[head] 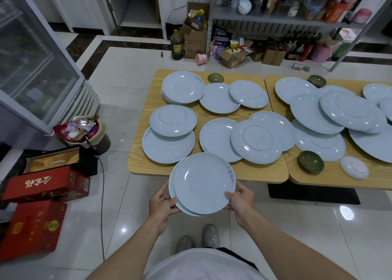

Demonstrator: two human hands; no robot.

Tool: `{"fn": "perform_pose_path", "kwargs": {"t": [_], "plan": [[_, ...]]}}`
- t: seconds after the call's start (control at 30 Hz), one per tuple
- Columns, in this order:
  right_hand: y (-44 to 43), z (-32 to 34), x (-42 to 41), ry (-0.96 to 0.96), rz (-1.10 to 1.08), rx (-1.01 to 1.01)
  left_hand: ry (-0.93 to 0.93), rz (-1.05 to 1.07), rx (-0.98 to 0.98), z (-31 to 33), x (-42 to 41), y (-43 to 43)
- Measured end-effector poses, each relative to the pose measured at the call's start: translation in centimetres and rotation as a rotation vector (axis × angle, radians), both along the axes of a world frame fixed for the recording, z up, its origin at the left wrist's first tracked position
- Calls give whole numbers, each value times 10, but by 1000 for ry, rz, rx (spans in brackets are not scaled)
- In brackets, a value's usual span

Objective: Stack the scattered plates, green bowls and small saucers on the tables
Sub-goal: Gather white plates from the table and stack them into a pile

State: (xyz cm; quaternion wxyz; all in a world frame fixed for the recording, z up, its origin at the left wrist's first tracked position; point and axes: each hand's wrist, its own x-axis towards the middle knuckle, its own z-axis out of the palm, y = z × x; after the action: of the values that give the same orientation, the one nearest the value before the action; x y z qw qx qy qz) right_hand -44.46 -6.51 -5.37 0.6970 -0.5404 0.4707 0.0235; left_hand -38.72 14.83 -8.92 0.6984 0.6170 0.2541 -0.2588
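Plates (202,184): two, pale blue, glossy, stacked slightly offset, grey lettering on upper right rim of the top one. Held in the air at near edge of left table (146,169). Clamped from both sides: left hand (162,203) on left rim, right hand (240,199) on right rim, thumbs on top, fingers curled under, hands apart. More pale blue plates scattered over left table, some face up, some upside down, several overlapping. Bigger overlapping pile on right table (318,181). Green bowl (215,77) at far edge of left table. Second green bowl (316,81) at far edge of right table. Third green bowl (310,161) near front of right table, tilted. White saucer (354,167) upside down, near third green bowl, not touching it. Bin (101,144) on floor beside glass-door fridge (31,67), stuffed past the rim with wrappers (78,129). Open cardboard box (233,56) on floor below shelf (275,19), full of small packets. Two red boxes (46,184) on floor at left, closed.
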Motion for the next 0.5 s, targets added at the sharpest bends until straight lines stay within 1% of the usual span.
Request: {"fn": "perform_pose_path", "kwargs": {"t": [0.33, 0.5], "plan": [[12, 2, 18, -22, 7, 18, -5, 29, -10, 3, 13, 9], [16, 5, 27, -22, 24, -5, -9, 43, -19, 4, 20, 12]]}}
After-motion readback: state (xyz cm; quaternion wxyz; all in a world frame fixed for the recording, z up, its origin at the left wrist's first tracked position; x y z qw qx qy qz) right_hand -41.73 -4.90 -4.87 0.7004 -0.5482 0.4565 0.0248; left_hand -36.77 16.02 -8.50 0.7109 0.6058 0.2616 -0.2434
